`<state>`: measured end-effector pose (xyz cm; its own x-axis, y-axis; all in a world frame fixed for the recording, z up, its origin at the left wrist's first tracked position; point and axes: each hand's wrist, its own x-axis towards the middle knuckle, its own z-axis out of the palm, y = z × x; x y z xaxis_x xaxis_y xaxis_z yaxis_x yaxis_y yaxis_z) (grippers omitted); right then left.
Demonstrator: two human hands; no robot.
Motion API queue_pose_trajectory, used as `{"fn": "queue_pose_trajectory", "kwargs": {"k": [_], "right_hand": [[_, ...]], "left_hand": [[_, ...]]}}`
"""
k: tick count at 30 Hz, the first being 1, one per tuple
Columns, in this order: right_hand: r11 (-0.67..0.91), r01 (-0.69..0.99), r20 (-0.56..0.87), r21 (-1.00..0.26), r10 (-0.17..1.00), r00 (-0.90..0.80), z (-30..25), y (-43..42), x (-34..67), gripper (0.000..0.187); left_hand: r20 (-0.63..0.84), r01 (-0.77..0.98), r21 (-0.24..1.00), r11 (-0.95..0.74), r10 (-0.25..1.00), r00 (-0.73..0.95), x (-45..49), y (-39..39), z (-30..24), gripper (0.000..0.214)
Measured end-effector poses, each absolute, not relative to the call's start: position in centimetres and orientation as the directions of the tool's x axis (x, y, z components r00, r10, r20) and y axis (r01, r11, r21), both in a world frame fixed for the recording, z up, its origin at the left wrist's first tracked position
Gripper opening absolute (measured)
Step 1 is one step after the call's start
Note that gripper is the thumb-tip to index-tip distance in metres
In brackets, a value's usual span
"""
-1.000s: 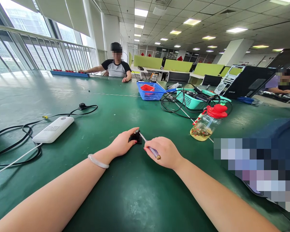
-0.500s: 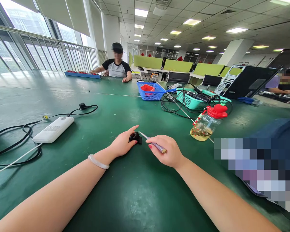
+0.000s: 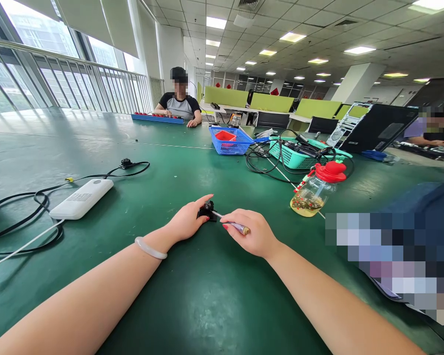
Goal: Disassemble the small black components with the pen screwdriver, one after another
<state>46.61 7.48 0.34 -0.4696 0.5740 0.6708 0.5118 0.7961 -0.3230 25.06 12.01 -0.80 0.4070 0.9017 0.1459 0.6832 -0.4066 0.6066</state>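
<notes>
My left hand (image 3: 187, 221) rests on the green table (image 3: 192, 296) and pinches a small black part (image 3: 206, 212) against the surface. My right hand (image 3: 253, 233) is closed round a thin screwdriver (image 3: 234, 226) with a purple handle. Its metal tip lies on the top of the black part. A pale bangle sits on my left wrist.
A white power bank (image 3: 82, 197) with black and white cables lies at the left. A glass bottle with a red lid (image 3: 317, 190) stands at the right, by a green basket (image 3: 299, 155) of cables and a blue basket (image 3: 230, 139). A person sits at the far end.
My right hand lowered the screwdriver's handle and shifted it, and its tip is back on the black part. The person at the far end slid a blue tray to the right.
</notes>
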Motion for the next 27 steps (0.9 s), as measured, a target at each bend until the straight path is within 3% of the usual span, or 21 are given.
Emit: {"fn": "queue_pose_trajectory", "kwargs": {"k": [8,14,21,24,27], "right_hand": [[0.703,0.596,0.651,-0.388,0.666,-0.363,-0.1,8.2,46.9,0.013],[0.625,0.580,0.644,-0.523,0.735,-0.211,0.4,7.9,46.8,0.013],[0.319,0.249,0.314,-0.915,0.947,-0.060,-0.5,9.4,47.0,0.037],[0.252,0.153,0.248,-0.956,0.968,-0.047,-1.0,10.4,47.5,0.042],[0.251,0.178,0.246,-0.952,0.968,-0.047,-1.1,10.5,47.7,0.042]], "left_hand": [[0.147,0.632,0.654,-0.417,0.889,0.434,25.1,11.8,-0.4,0.062],[0.148,0.643,0.635,-0.427,0.885,0.441,25.1,11.8,-0.3,0.069],[0.160,0.644,0.617,-0.452,0.873,0.460,25.0,12.0,-0.5,0.066],[0.154,0.647,0.622,-0.442,0.879,0.452,25.0,12.0,-0.5,0.066],[0.155,0.654,0.616,-0.439,0.882,0.445,25.0,12.0,-0.5,0.065]]}}
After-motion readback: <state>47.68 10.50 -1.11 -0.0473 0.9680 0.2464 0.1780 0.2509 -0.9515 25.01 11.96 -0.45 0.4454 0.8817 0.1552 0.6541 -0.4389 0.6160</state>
